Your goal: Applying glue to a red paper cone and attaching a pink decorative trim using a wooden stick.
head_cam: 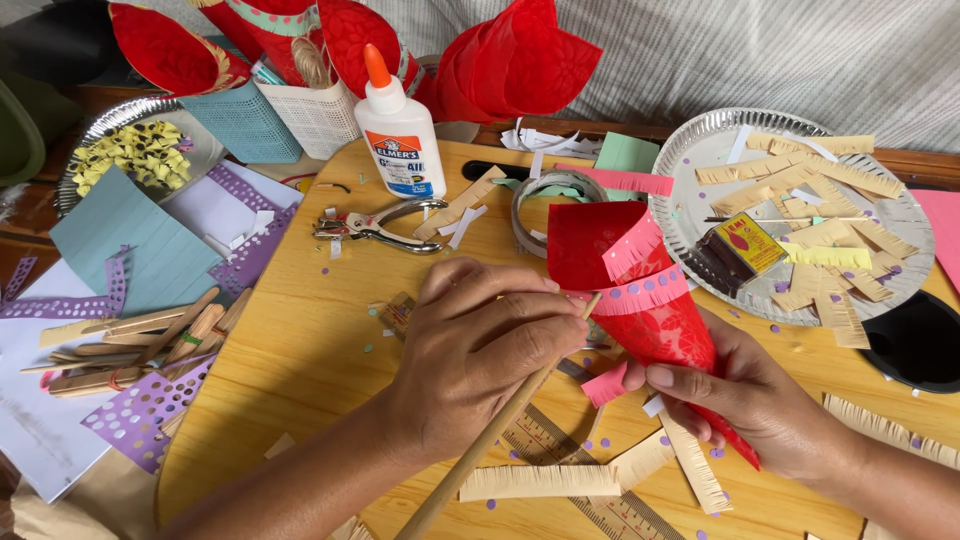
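Note:
My left hand (478, 350) grips a long wooden stick (470, 462) whose tip presses against a red paper cone (640, 290). The cone lies tilted with its open mouth toward the back and carries pink fringed paper bands. My right hand (745, 395) holds the cone's narrow lower end, thumb next to a loose pink fringe piece (603, 385). Both hands work above a light wooden board (300, 350).
A white glue bottle (400, 130), a metal hole punch (375, 225) and a tape roll (550, 190) lie behind the hands. A silver foil plate (690, 200) holds tan fringed strips and a matchbox (748, 243). Craft sticks (130, 345), purple punched paper, a ruler and red cones surround the board.

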